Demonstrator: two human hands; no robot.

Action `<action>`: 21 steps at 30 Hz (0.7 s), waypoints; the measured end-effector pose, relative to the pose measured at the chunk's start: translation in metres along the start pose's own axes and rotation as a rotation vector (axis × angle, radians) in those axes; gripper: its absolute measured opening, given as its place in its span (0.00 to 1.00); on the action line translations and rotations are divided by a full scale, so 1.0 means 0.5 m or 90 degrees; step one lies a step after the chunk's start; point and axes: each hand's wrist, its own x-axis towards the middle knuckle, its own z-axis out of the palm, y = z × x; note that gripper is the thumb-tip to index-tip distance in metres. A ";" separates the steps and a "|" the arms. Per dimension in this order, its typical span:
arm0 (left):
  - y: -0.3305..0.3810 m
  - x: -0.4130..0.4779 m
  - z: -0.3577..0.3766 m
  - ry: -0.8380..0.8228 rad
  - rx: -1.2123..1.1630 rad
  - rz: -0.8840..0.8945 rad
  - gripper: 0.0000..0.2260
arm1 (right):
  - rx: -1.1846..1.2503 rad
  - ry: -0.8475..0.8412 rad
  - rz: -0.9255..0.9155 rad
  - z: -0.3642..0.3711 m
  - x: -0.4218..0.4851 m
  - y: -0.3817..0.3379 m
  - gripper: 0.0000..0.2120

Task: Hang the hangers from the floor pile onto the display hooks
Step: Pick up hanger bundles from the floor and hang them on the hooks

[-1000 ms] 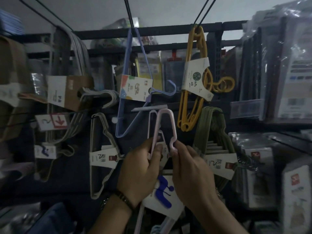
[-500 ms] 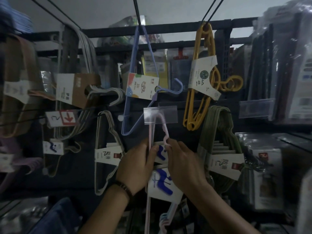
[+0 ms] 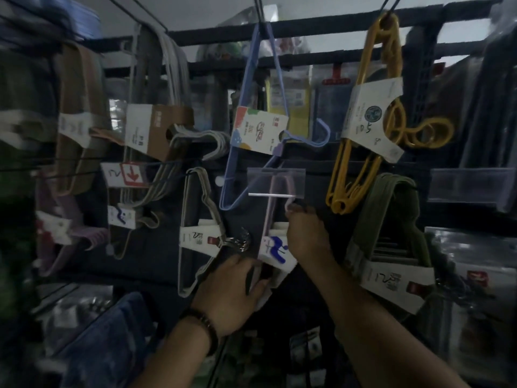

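A pale pink hanger bundle (image 3: 270,217) with a white card bearing a blue figure (image 3: 275,249) hangs from a display hook behind a clear price tag holder (image 3: 275,182). My right hand (image 3: 306,233) pinches the bundle's upper right part just under the tag holder. Lower down, my left hand (image 3: 233,289) holds the bottom of the white card. The hook itself is hidden behind the tag holder.
Around it hang a blue hanger set (image 3: 253,130), yellow hangers (image 3: 369,119), olive green hangers (image 3: 391,219), a beige wire set (image 3: 200,231) and white hangers (image 3: 167,135). Packaged goods fill the shelves at right (image 3: 470,275). A blue cloth (image 3: 112,337) lies at lower left.
The pink bundle went up onto the hook behind the tag holder. My left hand has dropped from the hanger's neck to the card's bottom; my right hand stays near the top.
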 end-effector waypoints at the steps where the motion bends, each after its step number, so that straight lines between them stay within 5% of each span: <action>1: -0.006 -0.012 0.007 -0.004 0.014 -0.024 0.18 | 0.010 0.011 -0.007 0.001 0.001 0.004 0.14; 4: -0.027 -0.055 0.029 -0.005 0.043 -0.081 0.15 | 0.109 0.045 -0.003 -0.002 -0.011 0.008 0.12; 8: -0.052 -0.148 0.028 -0.005 0.035 -0.146 0.06 | 0.170 0.144 -0.034 0.008 -0.126 -0.016 0.22; 10: -0.073 -0.213 0.017 -0.018 0.028 -0.189 0.07 | 0.225 0.130 -0.073 0.026 -0.210 -0.045 0.14; 12: -0.104 -0.292 -0.001 -0.042 0.015 -0.237 0.07 | 0.244 0.003 -0.091 0.048 -0.301 -0.092 0.04; 21: -0.330 -0.857 -0.080 -0.163 -0.090 -0.485 0.07 | 0.296 -0.658 -0.345 0.200 -0.804 -0.440 0.07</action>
